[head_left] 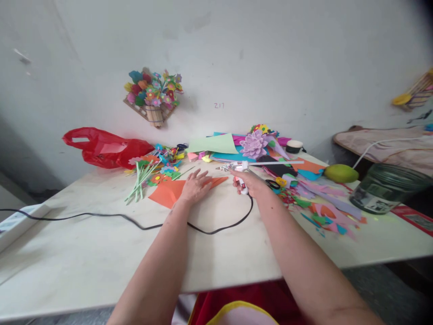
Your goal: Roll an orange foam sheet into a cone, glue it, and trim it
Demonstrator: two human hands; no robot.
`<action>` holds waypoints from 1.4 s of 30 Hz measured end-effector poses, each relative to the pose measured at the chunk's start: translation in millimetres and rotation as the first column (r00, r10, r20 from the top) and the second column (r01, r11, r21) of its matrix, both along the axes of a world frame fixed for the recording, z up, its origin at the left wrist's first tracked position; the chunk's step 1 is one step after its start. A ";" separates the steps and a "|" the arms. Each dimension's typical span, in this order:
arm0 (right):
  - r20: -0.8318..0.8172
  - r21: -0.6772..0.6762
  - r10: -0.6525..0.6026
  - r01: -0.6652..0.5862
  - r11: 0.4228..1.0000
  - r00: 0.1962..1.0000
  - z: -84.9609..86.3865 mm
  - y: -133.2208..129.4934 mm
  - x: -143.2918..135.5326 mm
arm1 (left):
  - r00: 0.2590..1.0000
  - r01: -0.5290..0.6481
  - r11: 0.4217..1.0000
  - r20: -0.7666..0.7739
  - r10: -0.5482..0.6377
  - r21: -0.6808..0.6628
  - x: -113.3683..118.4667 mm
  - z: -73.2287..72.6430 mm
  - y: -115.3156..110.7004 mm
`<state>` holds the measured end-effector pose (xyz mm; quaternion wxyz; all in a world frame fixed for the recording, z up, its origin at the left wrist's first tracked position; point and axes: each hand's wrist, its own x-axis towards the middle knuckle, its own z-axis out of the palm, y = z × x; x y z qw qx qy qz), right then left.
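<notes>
If nudged leftward, the glue gun (241,183) gripped by the right hand (249,180) could burn the spread left hand (196,187) on the orange sheet (165,192)

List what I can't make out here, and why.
- Head view: part of the orange sheet, covered by the left hand.
- Head view: glue gun, grip mostly hidden by the right hand.
- Head view: jar label, too blurred to read.
- Head view: red bag, contents hidden by its plastic.
- Head view: far-right wall ornament, cut off by the edge.
</notes>
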<state>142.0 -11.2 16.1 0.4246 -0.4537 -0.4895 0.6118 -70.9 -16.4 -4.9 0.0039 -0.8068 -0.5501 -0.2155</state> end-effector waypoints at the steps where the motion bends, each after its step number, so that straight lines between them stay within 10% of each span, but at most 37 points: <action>1: -0.006 0.004 -0.006 0.006 1.000 1.000 0.1 -0.5 -0.6 | 0.999 0.000 1.000 -0.037 -0.001 -0.023 2.2 -1.6 0.8; 21: -0.010 -0.002 -0.021 0.021 1.000 1.000 -4.6 2.2 -2.8 | 1.000 -0.016 0.996 0.020 0.018 -0.093 1.6 -4.1 3.6; 31: -0.021 -0.002 -0.055 0.055 0.999 0.998 -0.1 -2.0 -5.4 | 0.782 -0.049 0.998 0.621 0.061 -0.036 -4.2 2.0 3.6; 36: -0.033 -0.007 -0.093 0.093 0.996 0.995 -0.3 -1.6 -8.5 | 0.692 0.012 0.997 0.721 0.047 -0.077 -7.1 4.0 1.5; 42: -0.054 -0.001 -0.151 0.151 0.989 0.987 -3.6 0.8 -12.6 | 0.760 0.151 0.980 0.649 -0.031 -0.130 -2.5 7.4 -3.2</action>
